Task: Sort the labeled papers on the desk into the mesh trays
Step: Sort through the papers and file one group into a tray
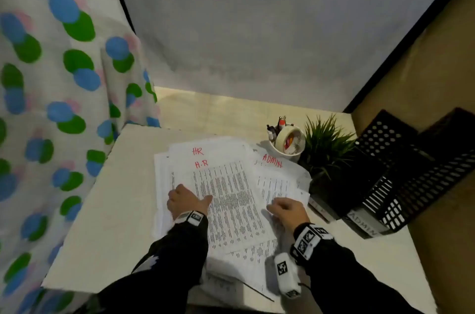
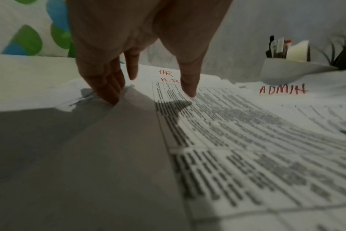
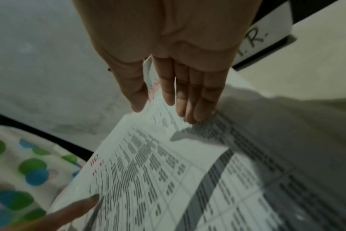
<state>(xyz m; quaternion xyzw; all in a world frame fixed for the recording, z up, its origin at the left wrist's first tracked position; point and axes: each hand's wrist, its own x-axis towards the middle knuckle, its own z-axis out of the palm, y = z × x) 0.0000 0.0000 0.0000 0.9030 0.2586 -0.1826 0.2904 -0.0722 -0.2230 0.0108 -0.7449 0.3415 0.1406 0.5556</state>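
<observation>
A loose pile of printed papers (image 1: 226, 244) lies mid-desk. The top sheet (image 1: 231, 198) (image 2: 237, 125) (image 3: 148, 171) is marked "H.R" in red, with another "HR" sheet under it. To the right lies a sheet marked "ADMIN" (image 1: 277, 180) (image 2: 282, 100). My left hand (image 1: 189, 200) (image 2: 150, 93) stands arched on the pile's left side, thumb on the top sheet, fingertips (image 2: 111, 95) at its left edge. My right hand (image 1: 280, 208) (image 3: 162, 112) rests straight-fingered on the ADMIN sheet. Two black mesh trays stand at the right, one (image 1: 411, 185) labelled ADMIN, the other (image 1: 359, 172) labelled H.R. (image 3: 261, 37).
A white cup (image 1: 288, 144) with pens and a tape roll stands behind the papers, next to a small green plant (image 1: 326, 144) that crowds the trays. A dotted curtain (image 1: 51, 107) hangs left of the desk (image 1: 115, 198). A grey wall closes the back.
</observation>
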